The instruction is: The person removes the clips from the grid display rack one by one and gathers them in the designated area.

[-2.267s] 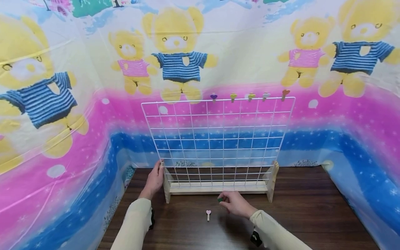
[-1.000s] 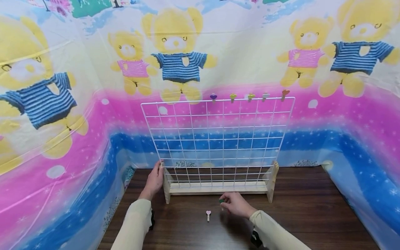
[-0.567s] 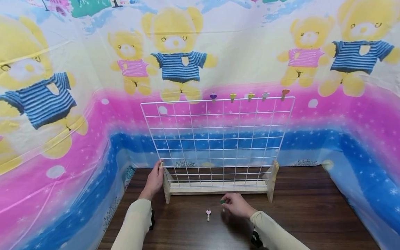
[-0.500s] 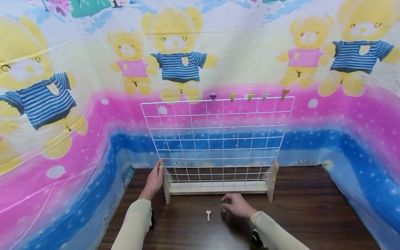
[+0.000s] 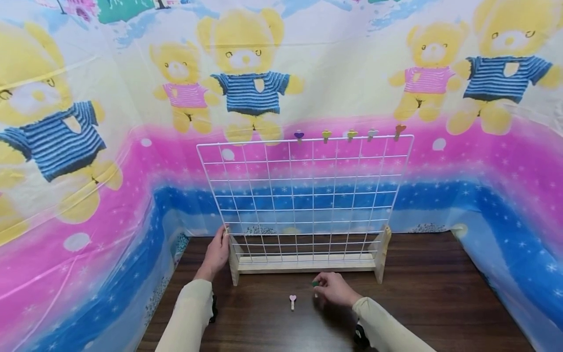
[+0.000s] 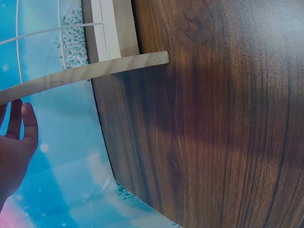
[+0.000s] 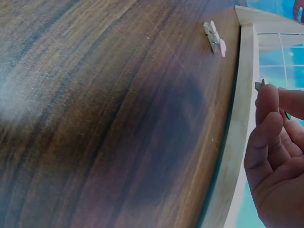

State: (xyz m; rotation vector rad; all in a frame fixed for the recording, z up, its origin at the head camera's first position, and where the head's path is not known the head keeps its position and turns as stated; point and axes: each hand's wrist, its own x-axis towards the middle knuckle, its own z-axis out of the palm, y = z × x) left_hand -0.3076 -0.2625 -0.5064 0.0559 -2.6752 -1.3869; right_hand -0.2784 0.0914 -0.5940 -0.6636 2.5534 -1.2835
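Observation:
My left hand [image 5: 217, 252] holds the left wooden upright of a white wire grid rack [image 5: 313, 210], its fingers [image 6: 29, 124] against the outer side of the wood. Low in front of the rack, my right hand [image 5: 335, 288] pinches a small clothespin [image 5: 314, 283] with a green head between thumb and fingers. Most of that clothespin is hidden by the fingers; in the right wrist view only its tip pokes out. A mini clothespin [image 5: 292, 301] with a pale pink heart lies on the table, left of my right hand.
Several heart clothespins, among them a purple clothespin [image 5: 299, 135] and an orange clothespin [image 5: 399, 130], are clipped along the rack's top bar. The brown wooden table [image 5: 422, 293] meets a printed bear cloth [image 5: 343, 63] at the back and sides.
My right hand has shifted very slightly right with the green clothespin. The left hand keeps its place on the upright. The head view has tilted a little.

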